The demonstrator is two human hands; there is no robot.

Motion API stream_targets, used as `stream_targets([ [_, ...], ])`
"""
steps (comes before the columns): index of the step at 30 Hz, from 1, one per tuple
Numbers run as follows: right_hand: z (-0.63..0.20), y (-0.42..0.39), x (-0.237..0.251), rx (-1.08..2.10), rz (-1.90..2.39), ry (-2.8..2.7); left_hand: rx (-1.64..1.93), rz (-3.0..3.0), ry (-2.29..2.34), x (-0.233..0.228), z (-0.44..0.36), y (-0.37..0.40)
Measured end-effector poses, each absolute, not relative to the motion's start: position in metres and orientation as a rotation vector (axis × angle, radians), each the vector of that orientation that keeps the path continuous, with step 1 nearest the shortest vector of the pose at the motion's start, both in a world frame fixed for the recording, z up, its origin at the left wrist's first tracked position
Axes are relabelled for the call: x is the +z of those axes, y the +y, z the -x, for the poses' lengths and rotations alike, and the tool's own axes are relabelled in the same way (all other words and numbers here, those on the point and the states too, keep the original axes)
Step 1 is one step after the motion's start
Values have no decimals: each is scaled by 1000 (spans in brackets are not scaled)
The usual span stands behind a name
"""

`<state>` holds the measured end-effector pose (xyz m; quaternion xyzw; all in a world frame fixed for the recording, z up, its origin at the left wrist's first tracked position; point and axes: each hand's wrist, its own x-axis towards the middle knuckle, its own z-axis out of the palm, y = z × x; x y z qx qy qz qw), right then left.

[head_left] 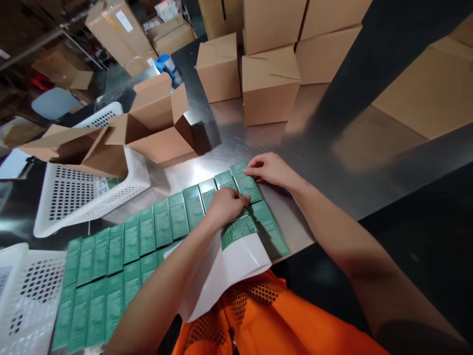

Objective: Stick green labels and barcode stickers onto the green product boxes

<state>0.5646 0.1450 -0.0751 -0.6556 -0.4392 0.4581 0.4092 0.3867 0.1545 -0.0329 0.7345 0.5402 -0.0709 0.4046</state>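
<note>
Two rows of flat green boxes lie side by side on a metal table. My left hand is closed in a pinch over the boxes near the right end of the upper row; what its fingertips hold, if anything, is too small to tell. My right hand has thumb and forefinger together at the upper right edge of the last green box, touching it. Anything thin between those fingers cannot be made out. Below my left hand, a curled white sheet lies over part of the lower row, against my orange vest.
A white perforated basket with an open carton in it stands at left, and another basket sits at lower left. An open carton is behind the rows. Closed cartons and a blue tape dispenser are farther back.
</note>
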Motion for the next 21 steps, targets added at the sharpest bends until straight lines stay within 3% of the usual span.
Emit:
stream_targets([
  [4,-564,144,-73,1114,1697,-1178,-241,-1904,1361,-29,-391,156],
  [10,-565,143,-74,705,1735,-1522,-272,-1987,1350,-29,-397,164],
  [15,-563,135,-69,770,1680,-1459,-164,-2064,1308,-23,-398,164],
  [21,-559,124,-57,619,1755,-1495,-62,-2168,1180,-17,-396,151],
])
